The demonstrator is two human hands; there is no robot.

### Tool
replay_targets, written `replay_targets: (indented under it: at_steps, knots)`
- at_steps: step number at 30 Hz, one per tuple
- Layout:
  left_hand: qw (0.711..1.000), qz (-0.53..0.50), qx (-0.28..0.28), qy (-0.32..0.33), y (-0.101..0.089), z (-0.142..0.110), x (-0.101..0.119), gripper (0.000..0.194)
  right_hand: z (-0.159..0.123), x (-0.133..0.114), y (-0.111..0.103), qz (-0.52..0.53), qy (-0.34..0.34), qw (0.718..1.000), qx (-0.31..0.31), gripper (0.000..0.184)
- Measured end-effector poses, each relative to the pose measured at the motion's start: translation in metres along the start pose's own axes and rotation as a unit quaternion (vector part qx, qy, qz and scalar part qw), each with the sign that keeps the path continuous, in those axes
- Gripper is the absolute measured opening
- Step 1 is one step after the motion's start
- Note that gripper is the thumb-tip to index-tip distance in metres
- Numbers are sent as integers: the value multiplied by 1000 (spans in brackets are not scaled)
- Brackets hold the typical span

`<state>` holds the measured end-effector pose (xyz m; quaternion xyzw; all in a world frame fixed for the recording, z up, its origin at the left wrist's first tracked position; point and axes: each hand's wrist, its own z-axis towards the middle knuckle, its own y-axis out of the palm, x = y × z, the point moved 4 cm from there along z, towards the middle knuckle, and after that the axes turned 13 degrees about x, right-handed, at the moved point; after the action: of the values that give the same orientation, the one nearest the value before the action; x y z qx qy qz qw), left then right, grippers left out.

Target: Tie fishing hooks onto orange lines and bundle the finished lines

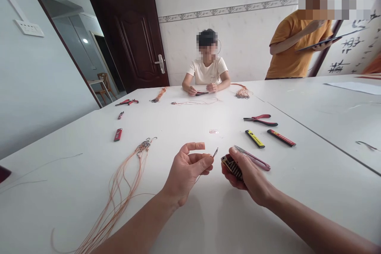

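White table [178,121] — left hand [187,166] pinching dark hook [216,152]; right hand [251,176] gripping patterned lighter [233,167] — snips [263,164] just beside.

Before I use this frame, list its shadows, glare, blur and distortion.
Head view: soft, faint shadows on the table below the left hand and right hand; pale glare on the door, which leans, probably from lens distortion; no obvious blur on either hand.
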<state>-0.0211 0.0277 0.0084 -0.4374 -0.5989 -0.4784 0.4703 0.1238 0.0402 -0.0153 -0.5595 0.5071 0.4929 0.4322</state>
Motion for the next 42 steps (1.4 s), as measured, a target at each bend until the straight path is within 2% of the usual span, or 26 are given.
replay_targets:
  at_steps: [42]
  knots:
    - [998, 53, -6, 22, -2, 4, 0, 28, -1, -8, 3, -37, -81, 996, 2, 54]
